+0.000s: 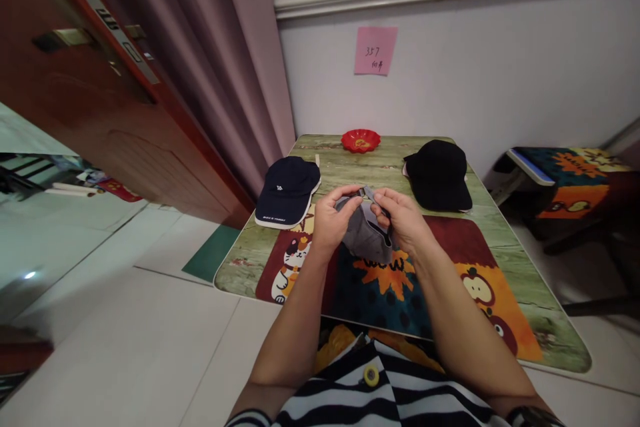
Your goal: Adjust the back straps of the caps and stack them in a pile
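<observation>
Above the middle of the table, a grey baseball cap [367, 238] hangs between my two hands, its back strap side up. My left hand [336, 217] is closed on the strap end by the buckle. Opposite it, my right hand [403, 217] pinches the other part of the grey strap [369, 192]. The fingers partly hide the buckle, so I cannot tell whether the strap is threaded through. A navy cap [289, 191] with white lettering and a pale brim edge lies to the left on the table. On the right lies a black cap [437, 175].
A red scalloped dish [361, 141] stands at the back of the wood-patterned table [235, 263]. A colourful mat [470, 240] lies under my hands. A pink note [376, 51] is on the wall. To the left are a curtain [240, 47] and a brown door [150, 140]; a bench [575, 180] is at right.
</observation>
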`<move>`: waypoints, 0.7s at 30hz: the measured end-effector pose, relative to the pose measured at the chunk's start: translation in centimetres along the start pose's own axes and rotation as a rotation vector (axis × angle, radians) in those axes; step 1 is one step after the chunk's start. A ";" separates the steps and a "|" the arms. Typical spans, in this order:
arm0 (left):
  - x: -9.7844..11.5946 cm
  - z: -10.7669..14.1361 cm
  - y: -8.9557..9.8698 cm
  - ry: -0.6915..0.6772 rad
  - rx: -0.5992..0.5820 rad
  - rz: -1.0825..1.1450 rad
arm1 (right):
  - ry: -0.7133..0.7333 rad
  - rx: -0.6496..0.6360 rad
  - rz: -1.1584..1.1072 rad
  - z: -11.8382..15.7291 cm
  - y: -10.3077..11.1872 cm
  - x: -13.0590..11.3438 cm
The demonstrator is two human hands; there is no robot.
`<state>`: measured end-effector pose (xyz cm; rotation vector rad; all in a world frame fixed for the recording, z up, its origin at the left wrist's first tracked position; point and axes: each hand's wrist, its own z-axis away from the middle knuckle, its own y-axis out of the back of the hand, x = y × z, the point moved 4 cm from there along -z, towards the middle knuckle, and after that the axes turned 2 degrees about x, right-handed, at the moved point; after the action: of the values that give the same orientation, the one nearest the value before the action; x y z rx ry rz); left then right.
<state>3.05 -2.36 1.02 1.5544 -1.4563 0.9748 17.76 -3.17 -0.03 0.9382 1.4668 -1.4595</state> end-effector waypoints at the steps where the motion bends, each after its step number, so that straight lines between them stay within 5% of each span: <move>1: 0.0 0.0 0.0 0.004 0.006 0.009 | -0.012 -0.007 -0.015 0.0 0.0 0.1; 9: -1.0 0.5 -0.4 0.136 0.031 0.143 | -0.029 -0.021 -0.044 0.3 -0.3 0.5; 21: -0.7 0.6 0.0 0.102 -0.073 0.095 | 0.045 0.027 0.112 0.2 0.3 0.2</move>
<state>3.04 -2.65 0.14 1.3743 -1.4879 1.0297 17.99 -3.38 -0.34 1.0593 1.4070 -1.3875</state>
